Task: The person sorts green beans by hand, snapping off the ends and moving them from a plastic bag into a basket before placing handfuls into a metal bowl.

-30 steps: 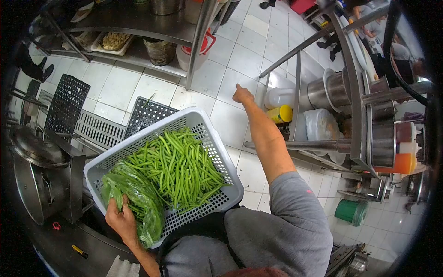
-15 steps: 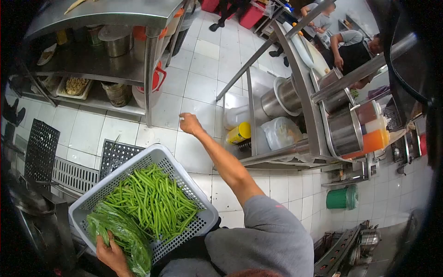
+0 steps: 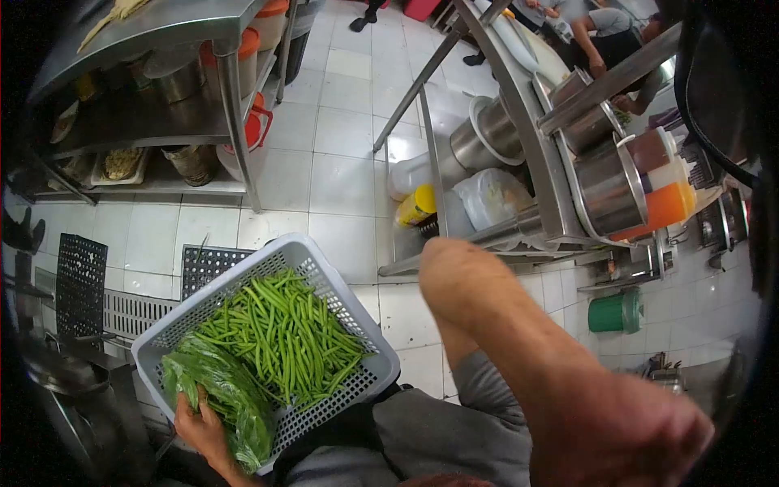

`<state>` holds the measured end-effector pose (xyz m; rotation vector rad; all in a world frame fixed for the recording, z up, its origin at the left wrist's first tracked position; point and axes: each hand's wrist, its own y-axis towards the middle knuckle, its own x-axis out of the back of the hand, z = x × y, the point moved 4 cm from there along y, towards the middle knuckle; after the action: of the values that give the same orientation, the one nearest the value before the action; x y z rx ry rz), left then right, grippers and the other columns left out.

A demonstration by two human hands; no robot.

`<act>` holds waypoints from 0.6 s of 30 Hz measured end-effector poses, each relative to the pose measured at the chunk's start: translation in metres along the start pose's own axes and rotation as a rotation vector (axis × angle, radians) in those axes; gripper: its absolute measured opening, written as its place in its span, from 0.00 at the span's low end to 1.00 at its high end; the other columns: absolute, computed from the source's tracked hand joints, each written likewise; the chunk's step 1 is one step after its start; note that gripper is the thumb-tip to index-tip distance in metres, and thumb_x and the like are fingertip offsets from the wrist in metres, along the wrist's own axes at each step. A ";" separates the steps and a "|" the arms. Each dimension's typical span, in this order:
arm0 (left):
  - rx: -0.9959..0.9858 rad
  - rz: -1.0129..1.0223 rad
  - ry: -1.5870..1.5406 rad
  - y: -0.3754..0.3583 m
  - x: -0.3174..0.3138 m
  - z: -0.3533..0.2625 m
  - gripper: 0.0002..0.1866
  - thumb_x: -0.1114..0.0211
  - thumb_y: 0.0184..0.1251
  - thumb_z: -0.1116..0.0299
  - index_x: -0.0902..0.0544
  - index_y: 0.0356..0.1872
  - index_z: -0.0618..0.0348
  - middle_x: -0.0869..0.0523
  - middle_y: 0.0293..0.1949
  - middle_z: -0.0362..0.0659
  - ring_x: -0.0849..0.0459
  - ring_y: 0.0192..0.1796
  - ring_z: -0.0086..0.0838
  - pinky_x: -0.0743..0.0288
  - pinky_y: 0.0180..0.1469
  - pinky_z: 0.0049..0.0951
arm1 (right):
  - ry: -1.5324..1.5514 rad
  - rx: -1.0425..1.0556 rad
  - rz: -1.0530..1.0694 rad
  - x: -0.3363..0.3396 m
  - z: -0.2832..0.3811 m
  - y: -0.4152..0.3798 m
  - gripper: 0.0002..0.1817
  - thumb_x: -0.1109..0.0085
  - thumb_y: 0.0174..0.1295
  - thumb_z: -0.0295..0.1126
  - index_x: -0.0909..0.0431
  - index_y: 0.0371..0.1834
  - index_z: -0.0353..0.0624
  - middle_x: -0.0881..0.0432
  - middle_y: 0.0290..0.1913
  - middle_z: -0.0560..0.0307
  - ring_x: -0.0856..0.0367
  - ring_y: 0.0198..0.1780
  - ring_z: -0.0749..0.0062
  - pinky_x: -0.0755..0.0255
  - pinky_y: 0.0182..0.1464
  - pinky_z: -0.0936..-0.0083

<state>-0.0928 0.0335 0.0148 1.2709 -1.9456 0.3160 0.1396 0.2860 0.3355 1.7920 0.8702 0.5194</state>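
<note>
A grey perforated plastic basket (image 3: 304, 243) stands low in front of my body. Loose green beans (image 3: 284, 333) are heaped in it. In its near-left corner lies a clear plastic bag (image 3: 235, 398) with green contents, and my left hand (image 3: 203, 426) pinches the edge of this bag between thumb and fingers. My right arm is bent, with its elbow pointing forward. Close to the camera at lower right is my right hand (image 3: 625, 430), large and blurred, so its fingers and anything in them cannot be made out.
At upper left stands a steel table (image 3: 162, 32) with shelves of pots and tubs. On the right a steel counter (image 3: 560, 203) carries metal containers and sauce bottles. A green bucket (image 3: 615, 314) is beyond my right arm. A co-worker's arm (image 3: 588, 45) shows behind the counter.
My right hand has swung back from over the floor ahead to near the camera, the elbow bending. My left hand stays on the bag. The view has shifted slightly.
</note>
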 end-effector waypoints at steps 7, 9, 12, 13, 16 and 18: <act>0.042 0.072 0.166 0.001 0.000 -0.002 0.07 0.42 0.64 0.79 0.23 0.38 0.78 0.25 0.23 0.55 0.35 0.23 0.30 0.40 0.23 0.34 | -0.387 0.085 0.209 0.002 0.014 0.025 0.20 0.55 0.71 0.48 0.31 0.26 0.46 0.33 0.29 0.57 0.33 0.36 0.68 0.35 0.47 0.66; -0.001 -0.018 0.076 -0.001 -0.001 0.003 0.08 0.42 0.65 0.79 0.23 0.39 0.78 0.26 0.22 0.54 0.36 0.23 0.30 0.41 0.23 0.34 | -0.438 0.114 0.213 0.003 0.017 0.025 0.20 0.56 0.72 0.47 0.32 0.26 0.45 0.34 0.28 0.57 0.34 0.35 0.67 0.35 0.46 0.66; -0.070 -0.021 -0.011 0.003 -0.001 -0.016 0.08 0.42 0.65 0.79 0.24 0.41 0.77 0.22 0.25 0.54 0.31 0.24 0.29 0.37 0.25 0.33 | -0.467 0.162 0.213 0.007 0.026 0.036 0.21 0.57 0.72 0.46 0.35 0.24 0.44 0.36 0.27 0.57 0.36 0.34 0.66 0.36 0.44 0.65; -0.075 -0.036 -0.009 0.001 0.004 -0.019 0.08 0.42 0.65 0.79 0.24 0.41 0.77 0.22 0.25 0.54 0.31 0.24 0.29 0.37 0.25 0.33 | -0.511 0.171 0.230 0.010 0.032 0.040 0.21 0.58 0.73 0.44 0.35 0.24 0.43 0.36 0.27 0.57 0.36 0.34 0.66 0.36 0.43 0.65; 0.012 -0.004 0.073 0.000 0.005 -0.027 0.08 0.42 0.65 0.80 0.24 0.42 0.77 0.19 0.30 0.55 0.25 0.28 0.29 0.31 0.29 0.33 | -0.653 0.197 0.300 0.016 0.043 0.046 0.20 0.60 0.74 0.41 0.36 0.23 0.42 0.37 0.27 0.56 0.37 0.33 0.65 0.37 0.43 0.65; 0.070 0.084 0.206 0.002 0.008 -0.027 0.07 0.42 0.65 0.80 0.24 0.41 0.76 0.18 0.31 0.55 0.25 0.29 0.28 0.30 0.30 0.32 | -0.445 0.052 0.285 0.016 0.046 0.050 0.20 0.61 0.74 0.40 0.36 0.24 0.41 0.36 0.28 0.56 0.36 0.34 0.65 0.37 0.44 0.65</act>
<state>-0.0831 0.0445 0.0386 1.1541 -1.8273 0.5405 0.1982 0.2597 0.3638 1.9878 0.3264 0.2573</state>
